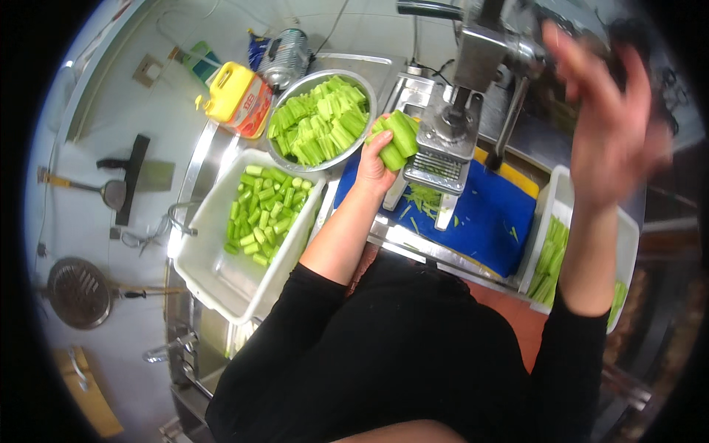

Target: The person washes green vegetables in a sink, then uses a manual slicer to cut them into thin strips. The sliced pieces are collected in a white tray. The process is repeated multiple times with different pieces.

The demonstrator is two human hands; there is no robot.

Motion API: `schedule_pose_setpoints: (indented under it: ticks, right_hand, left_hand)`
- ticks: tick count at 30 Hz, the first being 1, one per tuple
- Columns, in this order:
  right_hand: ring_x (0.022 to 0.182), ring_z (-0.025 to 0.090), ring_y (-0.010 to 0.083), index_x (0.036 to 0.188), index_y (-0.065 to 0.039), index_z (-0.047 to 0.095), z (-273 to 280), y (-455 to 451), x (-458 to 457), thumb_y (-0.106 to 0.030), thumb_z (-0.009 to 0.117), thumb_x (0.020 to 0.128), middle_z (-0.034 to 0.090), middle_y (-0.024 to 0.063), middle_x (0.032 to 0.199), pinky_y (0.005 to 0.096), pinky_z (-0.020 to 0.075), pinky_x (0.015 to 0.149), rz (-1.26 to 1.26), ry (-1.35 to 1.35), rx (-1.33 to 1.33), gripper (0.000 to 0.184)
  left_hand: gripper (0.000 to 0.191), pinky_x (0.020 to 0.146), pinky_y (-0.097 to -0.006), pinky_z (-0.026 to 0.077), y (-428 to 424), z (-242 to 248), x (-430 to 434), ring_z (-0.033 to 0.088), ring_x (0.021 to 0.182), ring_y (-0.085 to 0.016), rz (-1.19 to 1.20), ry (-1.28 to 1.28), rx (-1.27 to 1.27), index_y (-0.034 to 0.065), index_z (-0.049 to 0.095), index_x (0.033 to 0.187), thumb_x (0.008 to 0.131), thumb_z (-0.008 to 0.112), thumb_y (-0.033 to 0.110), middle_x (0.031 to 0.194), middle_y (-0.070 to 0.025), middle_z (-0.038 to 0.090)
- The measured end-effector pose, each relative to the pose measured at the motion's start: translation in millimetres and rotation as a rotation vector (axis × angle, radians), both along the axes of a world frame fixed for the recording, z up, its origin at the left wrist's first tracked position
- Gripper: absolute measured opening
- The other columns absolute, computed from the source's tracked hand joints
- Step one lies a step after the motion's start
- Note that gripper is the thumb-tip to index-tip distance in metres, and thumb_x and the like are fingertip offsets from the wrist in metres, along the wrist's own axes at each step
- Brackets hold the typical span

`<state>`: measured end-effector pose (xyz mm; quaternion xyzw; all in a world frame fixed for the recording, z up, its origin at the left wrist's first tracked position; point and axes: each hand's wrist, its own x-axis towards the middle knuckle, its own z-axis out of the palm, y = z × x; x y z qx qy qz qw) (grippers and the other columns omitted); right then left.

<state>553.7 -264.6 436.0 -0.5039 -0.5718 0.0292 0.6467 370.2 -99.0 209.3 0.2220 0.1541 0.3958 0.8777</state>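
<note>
My left hand (pixel 376 166) holds several thick green vegetable stalk pieces (pixel 397 141) just left of the pressing head of a metal lever-type vegetable cutter (pixel 443 144). Raised at the upper right, my right hand (pixel 615 122) is blurred, its fingers spread and nothing seen in it. Beneath the cutter's blade grid, thin green strips (pixel 424 200) lie on a blue cutting board (pixel 482 221). A round metal bowl (pixel 372 91) behind my left hand is heaped with flat green pieces.
Left of my forearm, a white plastic tub (pixel 221 288) holds short green stalk chunks (pixel 266 207). Another white tub (pixel 628 243) with cut green strips (pixel 551 255) is at the right. A yellow jug (pixel 235 99) stands beside the bowl. The cutter's lever (pixel 507 122) slants down over the board.
</note>
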Motion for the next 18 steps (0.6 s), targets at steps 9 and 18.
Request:
schedule_pose_setpoints:
  ticks: [9,18]
  right_hand:
    - [0.098,0.055,0.0214,0.122,-0.004,0.047,-187,13,4,-0.025,0.067,0.081,0.057,0.0131,0.111,0.0324,0.0445,0.085,-0.285,0.067,-0.424,0.051]
    - [0.125,0.034,0.0386,0.131,-0.008,0.044,-205,34,-32,-0.037,0.07,0.075,0.042,0.0201,0.134,0.0491,0.0218,0.106,-0.174,-0.446,-0.728,0.068]
  left_hand:
    - [0.065,0.087,-0.0285,0.043,3,4,24,0.05,0.099,-0.015,-0.064,0.165,0.563,0.0112,0.042,0.12,0.063,0.074,0.009,0.106,-0.0034,0.049]
    - [0.09,0.099,-0.0455,0.034,15,4,34,0.051,0.111,-0.031,-0.212,0.494,1.215,0.0056,0.04,0.127,0.055,0.085,0.034,0.115,-0.014,0.054]
